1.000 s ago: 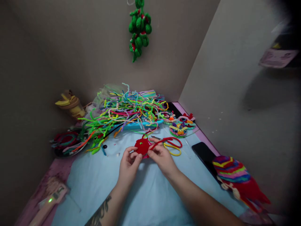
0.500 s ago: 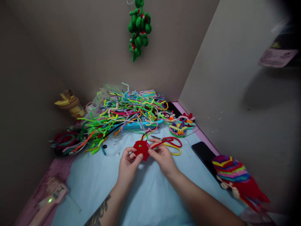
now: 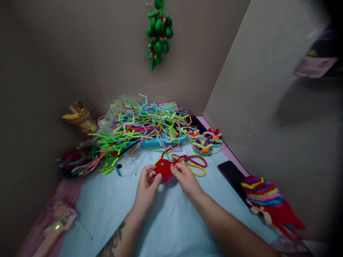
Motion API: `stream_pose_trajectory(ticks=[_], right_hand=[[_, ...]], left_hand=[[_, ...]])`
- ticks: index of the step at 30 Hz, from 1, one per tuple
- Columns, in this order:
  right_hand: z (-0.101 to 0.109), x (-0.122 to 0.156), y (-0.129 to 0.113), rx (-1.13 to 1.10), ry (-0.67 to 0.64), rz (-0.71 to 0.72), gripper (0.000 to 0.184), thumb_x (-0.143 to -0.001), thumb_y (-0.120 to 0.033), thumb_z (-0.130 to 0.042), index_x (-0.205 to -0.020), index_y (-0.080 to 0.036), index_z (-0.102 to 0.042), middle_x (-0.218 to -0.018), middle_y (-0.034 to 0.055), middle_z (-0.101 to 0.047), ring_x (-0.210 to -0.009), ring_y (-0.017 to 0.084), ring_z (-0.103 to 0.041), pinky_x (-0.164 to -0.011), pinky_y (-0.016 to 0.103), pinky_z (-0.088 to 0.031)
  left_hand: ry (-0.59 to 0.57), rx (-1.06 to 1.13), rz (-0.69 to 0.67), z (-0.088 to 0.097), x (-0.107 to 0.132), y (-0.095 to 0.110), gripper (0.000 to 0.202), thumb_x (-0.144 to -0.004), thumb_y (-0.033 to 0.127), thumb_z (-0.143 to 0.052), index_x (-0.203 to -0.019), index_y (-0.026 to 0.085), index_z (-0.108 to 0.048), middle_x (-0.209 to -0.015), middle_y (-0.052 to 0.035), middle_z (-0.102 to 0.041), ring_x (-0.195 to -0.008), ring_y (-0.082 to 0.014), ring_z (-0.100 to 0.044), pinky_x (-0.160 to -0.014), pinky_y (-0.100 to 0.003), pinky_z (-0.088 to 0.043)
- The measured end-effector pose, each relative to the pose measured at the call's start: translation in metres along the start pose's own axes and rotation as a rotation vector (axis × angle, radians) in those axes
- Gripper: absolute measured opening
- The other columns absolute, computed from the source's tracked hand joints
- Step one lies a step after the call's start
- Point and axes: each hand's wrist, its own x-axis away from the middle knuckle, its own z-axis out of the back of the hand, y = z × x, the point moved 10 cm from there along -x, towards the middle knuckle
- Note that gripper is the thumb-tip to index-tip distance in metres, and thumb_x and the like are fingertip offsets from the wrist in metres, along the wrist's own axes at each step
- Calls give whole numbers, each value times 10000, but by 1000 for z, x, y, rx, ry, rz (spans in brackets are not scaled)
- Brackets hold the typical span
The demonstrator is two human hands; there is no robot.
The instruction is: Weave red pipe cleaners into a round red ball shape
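Note:
A small red fuzzy disc [image 3: 164, 170] with a green spot near its middle is held above the blue cloth. My left hand [image 3: 148, 181] pinches its left edge between thumb and fingers. At its right edge my right hand [image 3: 185, 177] is closed, thumb against fingers, on a red fuzzy strand [image 3: 175, 161]. Just behind the right hand lie scissors [image 3: 197, 174] with looped handles, one yellow and one seemingly red; the fingers partly hide them. Thin strands, red and green among them, trail on the cloth behind the disc.
A heap of coloured fuzzy stems [image 3: 150, 123] fills a blue tray [image 3: 152, 143] at the back. Small braided rings [image 3: 203, 147], a black phone [image 3: 230, 175] and a striped knitted piece [image 3: 264, 192] lie right. Left are a dark dish [image 3: 77, 173] and a pink glue gun [image 3: 63, 223].
The red disc has shifted slightly right and tilted between my hands. My right-hand fingers have drawn in closer to its edge, with the strand now shorter in view.

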Motion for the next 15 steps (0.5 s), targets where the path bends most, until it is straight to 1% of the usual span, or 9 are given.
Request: stream_pose_trajectory(ticks=[2,3,4,5,6,8,10,12,15], right_hand=[[6,0,2,5,60,6,388,-772,-520,-581,-580,-186,-535,-1237,91,-520,-1120,231,-482,-955,341,-353],[8,0,3,5,86,9,384,-781,-514,-572,-584,-188,-530,-1233,92,-522,-1114,231,-485,-957,345,-353],[10,-1,3,6,105,10,377,-787,-506,-566,-586,-189,-529,-1224,93,-526,-1109,234,-486,-954,352,-357],[11,-1,4,7,117,12,368,-794,-495,-561,-590,-190,-533,-1211,94,-531,-1113,238,-483,-951,359,-361],[11,-1,5,8,121,15,355,-801,-482,-556,-598,-191,-542,-1200,94,-536,-1122,242,-477,-952,365,-362],[9,1,5,10,110,18,329,-811,-458,-552,-615,-194,-557,-1187,91,-543,-1144,246,-463,-961,376,-359],[4,3,6,7,86,8,321,-815,-450,-552,-621,-195,-552,-1184,87,-544,-1137,244,-467,-960,376,-364],[-4,7,7,-1,46,-2,323,-816,-455,-550,-624,-195,-541,-1187,85,-541,-1105,235,-485,-947,372,-379],[-14,11,9,-30,-9,-2,316,-818,-455,-547,-642,-193,-548,-1200,84,-531,-1084,230,-499,-939,373,-396]], left_hand=[[125,-197,-129,12,3,13,349,-761,330,-634,-1055,200,-499,-998,-64,-633,-815,-151,-613,-708,-275,-477],[181,-303,-196,16,6,21,350,-765,321,-632,-1071,200,-514,-1044,-72,-618,-837,-152,-603,-722,-277,-473],[209,-397,-249,17,10,27,328,-771,313,-628,-1065,200,-537,-1043,-70,-618,-825,-149,-595,-720,-273,-469],[199,-466,-283,15,12,30,288,-782,309,-618,-1041,198,-563,-997,-61,-634,-784,-142,-589,-700,-265,-466],[161,-506,-296,11,13,31,246,-794,305,-606,-1012,195,-588,-933,-50,-650,-732,-134,-583,-672,-255,-463],[65,-514,-278,2,14,27,210,-810,300,-588,-986,190,-620,-863,-38,-676,-649,-121,-573,-614,-236,-457],[18,-483,-240,-2,14,23,244,-808,299,-591,-1019,185,-633,-868,-41,-694,-615,-114,-574,-572,-224,-450],[19,-443,-206,-2,13,19,288,-785,303,-618,-1044,180,-646,-848,-40,-700,-609,-115,-575,-568,-222,-454],[48,-382,-142,3,11,11,321,-743,315,-663,-1031,176,-682,-751,-25,-694,-600,-119,-573,-578,-222,-462]])
